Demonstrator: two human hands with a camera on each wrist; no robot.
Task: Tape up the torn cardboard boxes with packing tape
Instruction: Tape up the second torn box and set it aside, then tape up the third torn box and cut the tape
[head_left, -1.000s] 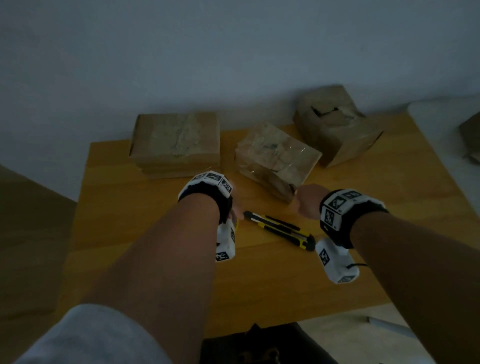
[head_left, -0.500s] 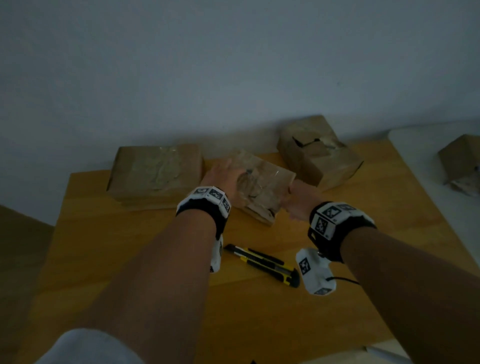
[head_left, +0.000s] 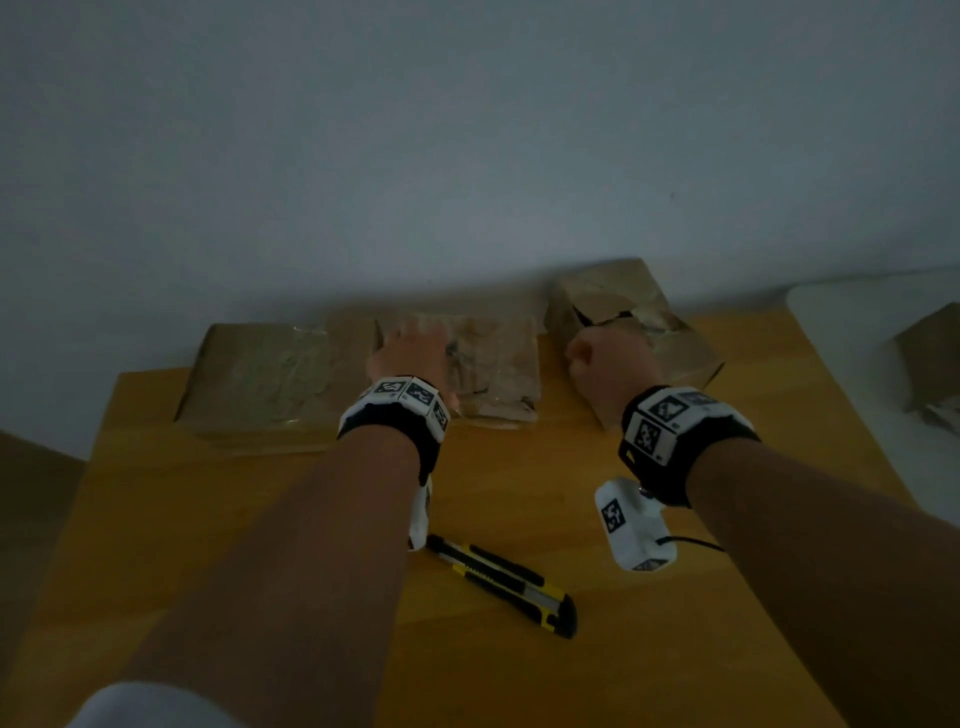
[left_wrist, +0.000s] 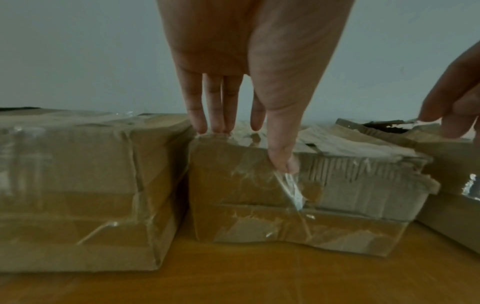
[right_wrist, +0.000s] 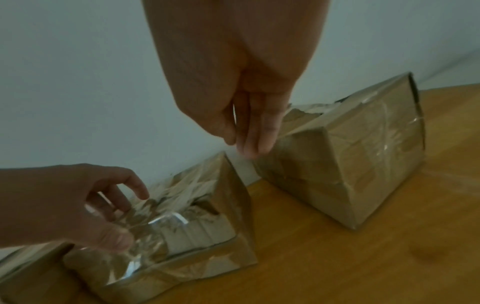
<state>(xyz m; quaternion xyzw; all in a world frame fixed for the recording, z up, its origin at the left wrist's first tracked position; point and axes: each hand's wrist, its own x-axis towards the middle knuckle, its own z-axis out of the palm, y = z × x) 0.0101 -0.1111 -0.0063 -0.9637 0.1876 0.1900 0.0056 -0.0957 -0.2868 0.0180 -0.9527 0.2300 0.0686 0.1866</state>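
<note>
Three cardboard boxes stand in a row against the wall. The left box (head_left: 270, 374) (left_wrist: 78, 185) is wrapped in clear tape. The middle box (head_left: 493, 364) (left_wrist: 259, 205) (right_wrist: 207, 236) has tape over its ripped top and front. My left hand (head_left: 410, 353) (left_wrist: 244, 142) (right_wrist: 78, 205) rests on it, fingers on the top edge and thumb on the taped front face. The right box (head_left: 670, 332) (right_wrist: 363, 164) has a jagged open tear in its top. My right hand (head_left: 608, 364) (right_wrist: 249, 142) hangs in front of that box with fingers loosely curled, holding nothing. No tape roll is in view.
A yellow and black utility knife (head_left: 504, 590) lies on the wooden table (head_left: 519, 493), nearer me than the boxes. A white surface (head_left: 857, 338) at the right carries another piece of cardboard (head_left: 930, 358). The wall is right behind the boxes.
Both hands slid the middle box from the table's centre back to the wall, between the other two. My right hand has come off it and moved right; the left stays on it.
</note>
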